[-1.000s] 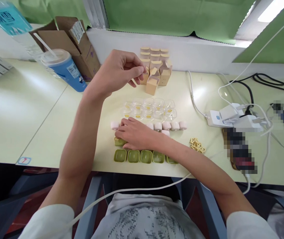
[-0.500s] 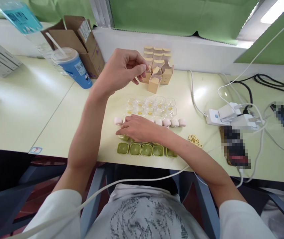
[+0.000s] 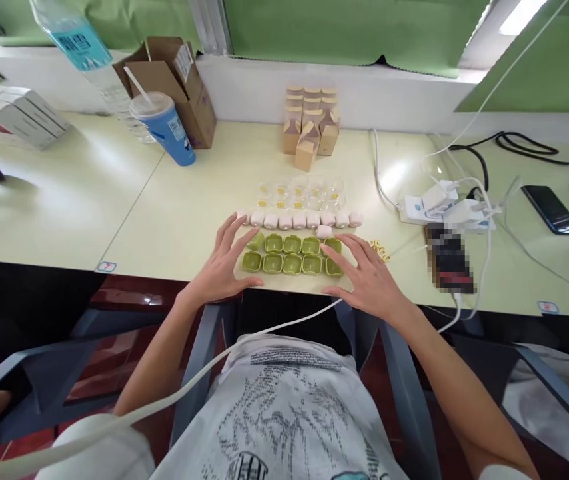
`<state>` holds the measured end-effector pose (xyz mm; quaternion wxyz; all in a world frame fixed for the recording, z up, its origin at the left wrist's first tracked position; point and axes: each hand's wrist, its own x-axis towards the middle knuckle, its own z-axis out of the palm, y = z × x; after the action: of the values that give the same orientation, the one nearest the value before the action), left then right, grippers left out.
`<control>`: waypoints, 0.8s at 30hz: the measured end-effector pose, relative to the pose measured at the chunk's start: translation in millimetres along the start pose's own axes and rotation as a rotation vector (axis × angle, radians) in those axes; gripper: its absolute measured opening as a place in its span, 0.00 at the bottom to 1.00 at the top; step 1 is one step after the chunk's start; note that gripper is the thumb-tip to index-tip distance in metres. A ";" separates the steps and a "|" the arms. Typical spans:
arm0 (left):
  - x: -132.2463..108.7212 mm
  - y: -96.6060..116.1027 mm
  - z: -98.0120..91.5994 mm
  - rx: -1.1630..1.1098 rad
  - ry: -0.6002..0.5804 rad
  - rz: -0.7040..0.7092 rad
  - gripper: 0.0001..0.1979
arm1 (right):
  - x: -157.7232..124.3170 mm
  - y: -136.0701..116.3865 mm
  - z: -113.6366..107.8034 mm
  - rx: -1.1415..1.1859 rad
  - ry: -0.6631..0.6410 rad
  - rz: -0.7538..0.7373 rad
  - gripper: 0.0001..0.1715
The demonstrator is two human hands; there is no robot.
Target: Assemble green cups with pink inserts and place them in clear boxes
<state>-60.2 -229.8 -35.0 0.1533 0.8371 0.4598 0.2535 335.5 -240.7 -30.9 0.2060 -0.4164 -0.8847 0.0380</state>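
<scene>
Two rows of small green square cups (image 3: 292,264) sit near the table's front edge. One green piece (image 3: 255,241) at the back left of them is tilted. My left hand (image 3: 222,265) is at the left end of these rows, fingers spread. At the right end is my right hand (image 3: 364,270), its fingers also apart, close to the last cups. Just behind runs a line of pale pink rounded blocks (image 3: 285,221), and one pink block (image 3: 324,232) lies forward of that line. Clear plastic covers with yellow marks (image 3: 298,191) are set out farther back.
Small open cardboard boxes (image 3: 305,155) stand by the wall. Gold-coloured rings (image 3: 379,251) lie right of the cups. A power strip (image 3: 413,209), phones and cables occupy the right side. A blue drink cup (image 3: 170,133), bottle (image 3: 107,80) and brown carton (image 3: 199,107) are at the left.
My left hand has come down from near the cardboard boxes to the left end of the green cups. My right hand has moved from the back left of the cups to their right end.
</scene>
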 end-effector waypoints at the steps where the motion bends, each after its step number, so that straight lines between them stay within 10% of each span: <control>1: 1.5 -3.4 0.0 0.006 0.002 0.007 0.46 | 4.7 2.7 2.4 0.020 0.004 0.012 0.41; 6: 60.4 -39.2 -26.0 0.036 0.116 -0.141 0.30 | 65.9 55.8 -18.0 -0.056 0.081 0.324 0.28; 13: 178.2 -91.7 -1.7 0.042 -0.268 -0.198 0.64 | 157.5 110.3 -11.2 0.011 -0.367 0.401 0.62; 24: 212.4 -109.2 20.9 0.146 -0.290 -0.194 0.70 | 192.9 122.0 8.6 -0.052 -0.414 0.353 0.65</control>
<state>-28.6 7.6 -45.5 0.1805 0.8255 0.5287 0.0803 310.5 -15.3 -3.6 0.0001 -0.5526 -0.8225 0.1348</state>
